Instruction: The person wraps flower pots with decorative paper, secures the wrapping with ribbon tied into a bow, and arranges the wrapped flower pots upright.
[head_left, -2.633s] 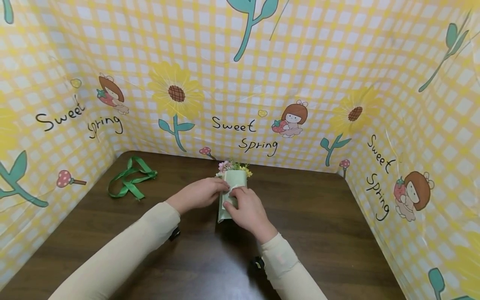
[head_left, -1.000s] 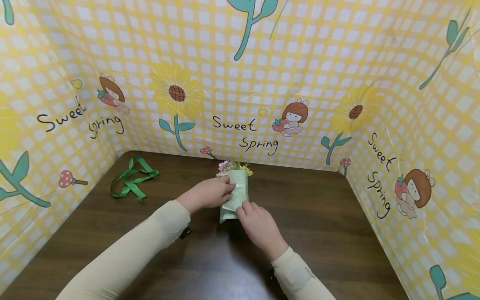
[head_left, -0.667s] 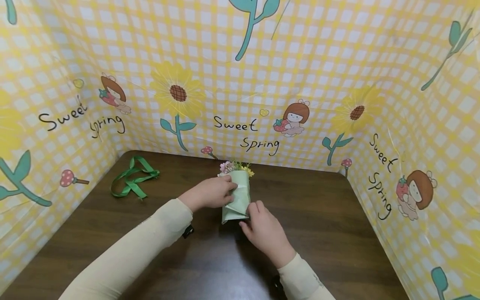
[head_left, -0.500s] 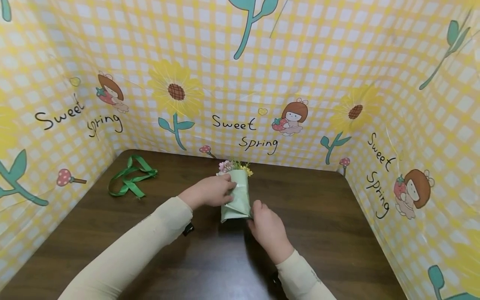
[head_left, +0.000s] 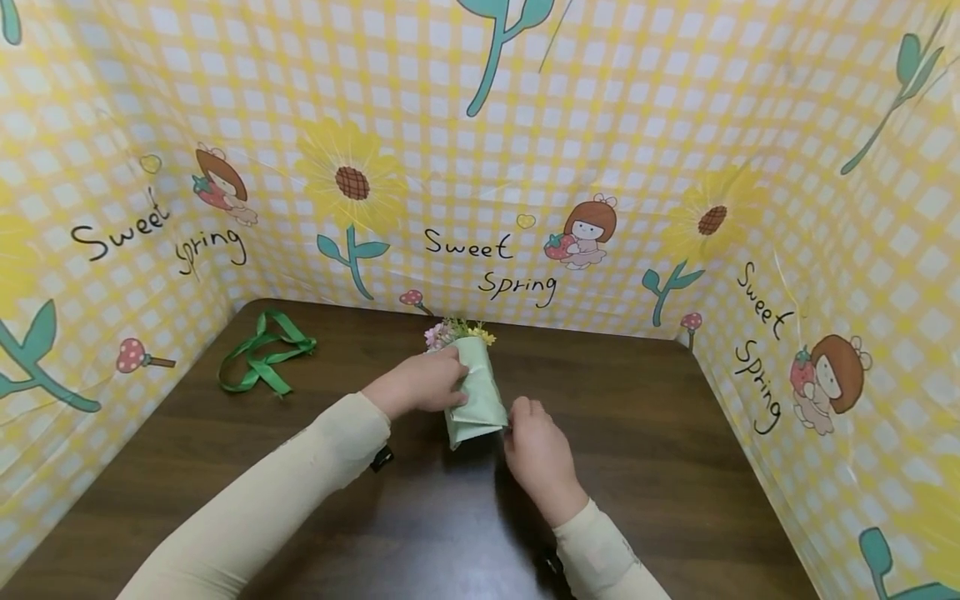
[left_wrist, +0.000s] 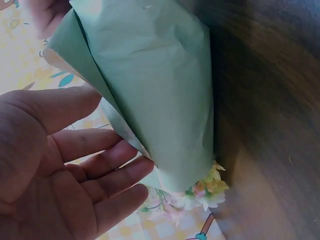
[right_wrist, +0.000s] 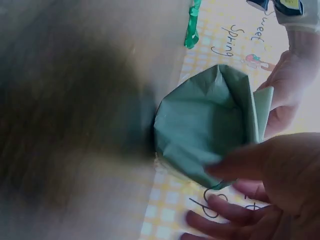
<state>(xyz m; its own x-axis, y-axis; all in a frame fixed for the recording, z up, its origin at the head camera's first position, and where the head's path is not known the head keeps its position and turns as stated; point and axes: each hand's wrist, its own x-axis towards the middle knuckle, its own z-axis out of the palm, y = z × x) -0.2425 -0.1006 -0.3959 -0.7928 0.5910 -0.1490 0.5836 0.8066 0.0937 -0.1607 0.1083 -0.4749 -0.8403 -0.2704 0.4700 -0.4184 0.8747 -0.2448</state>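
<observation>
A small bouquet wrapped in pale green wrapping paper (head_left: 477,392) lies on the dark wooden table (head_left: 360,517), slightly slanted. Pink and yellow flowers (head_left: 456,330) show at its far end. My left hand (head_left: 420,382) rests on the paper's left side; in the left wrist view its nearly straight fingers (left_wrist: 125,172) touch the edge of the overlapping flap. At the near right corner, my right hand (head_left: 542,454) pinches the paper's rim. The right wrist view looks into the hollow lower end (right_wrist: 200,120) of the wrap, with the blurred thumb (right_wrist: 235,164) at its rim.
A loose green ribbon (head_left: 266,358) lies in loops at the table's back left. Yellow checked cloth walls (head_left: 465,167) with printed flowers and lettering stand around the back and both sides.
My right hand has moved from the middle of the paper down to its near right corner. The bouquet has turned slightly, its near end to the right, its flowers to the left.
</observation>
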